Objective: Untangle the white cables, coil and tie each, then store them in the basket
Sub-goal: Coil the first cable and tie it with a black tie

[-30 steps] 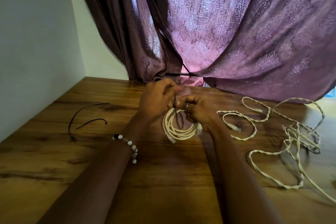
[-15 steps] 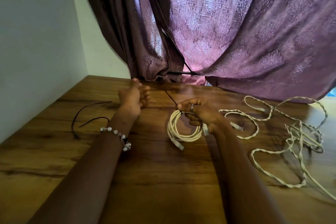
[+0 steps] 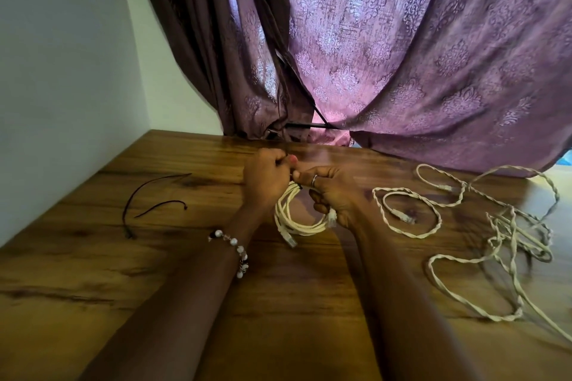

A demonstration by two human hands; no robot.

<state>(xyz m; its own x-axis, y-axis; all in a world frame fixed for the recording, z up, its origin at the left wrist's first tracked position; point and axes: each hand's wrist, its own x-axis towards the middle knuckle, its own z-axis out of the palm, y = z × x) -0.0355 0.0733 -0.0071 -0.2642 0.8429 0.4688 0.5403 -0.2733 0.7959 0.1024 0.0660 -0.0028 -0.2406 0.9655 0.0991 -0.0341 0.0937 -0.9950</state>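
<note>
Both hands met above the wooden table [image 3: 93,303]. The right hand [image 3: 335,195] curled around the coiled white cable [image 3: 294,219], pinching a thin dark tie [image 3: 298,186] at its top; the left hand [image 3: 267,178], fingers curled, pinched that tie too. The tangled white cables [image 3: 507,235] lay to the right, and spare dark ties [image 3: 148,204] to the left.

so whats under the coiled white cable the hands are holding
Bare wooden tabletop shows through and below the coiled white cable, with its shadow. The left hand and right hand cover the coil's top, so the thin dark tie there is mostly hidden.
</note>
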